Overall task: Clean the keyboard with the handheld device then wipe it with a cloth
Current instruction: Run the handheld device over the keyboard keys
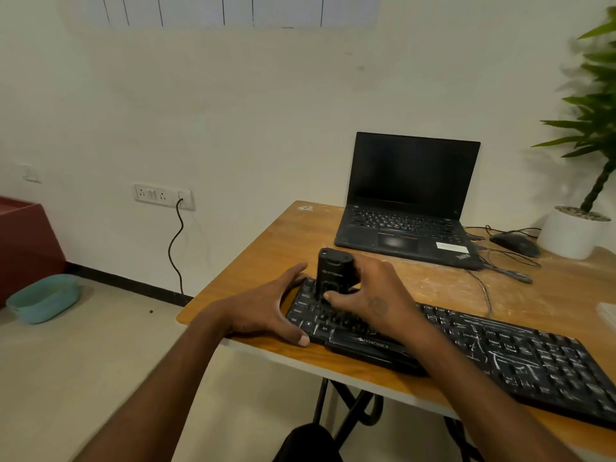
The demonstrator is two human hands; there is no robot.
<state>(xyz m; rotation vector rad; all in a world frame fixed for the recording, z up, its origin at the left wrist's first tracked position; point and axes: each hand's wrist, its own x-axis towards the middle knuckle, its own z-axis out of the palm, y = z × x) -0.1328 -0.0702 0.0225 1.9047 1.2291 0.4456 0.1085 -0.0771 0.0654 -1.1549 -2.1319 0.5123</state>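
- We've got the black keyboard point(466, 345) lying slantwise along the near edge of the wooden table point(266, 248), its keys streaked with white dust or powder, thickest toward the right half.
- Our right hand point(370, 301) holds the black handheld device point(333, 271) upright, fingers curled round its far side and the thumb pressed on its front; its lower end stands on the keys at the keyboard's left end.
- Our left hand point(266, 308) grips the left edge of the keyboard, fingers spread wide over the far corner, thumb hooked on the near front edge just beside the Ctrl key.
- Both forearms reach in from the bottom of the view, the right one crossing over the middle of the keyboard.
- Behind the keyboard sits an open laptop point(406, 201), screen dark, well apart from our hands.
- To the laptop's right we see a black mouse point(515, 243) with its cable point(506, 268) looping over the table top, and just beyond it a white pot holding a green plant point(586, 135).
- The table surface near the cable shows pale scuffs or dust.
- A white object point(608, 315) peeks in at the right edge; we can't tell what it is.
- On the wall, a socket panel point(163, 196) with a dark cord hanging down; on the floor at left, a teal basin point(43, 298) beside a red-brown cabinet point(26, 241).
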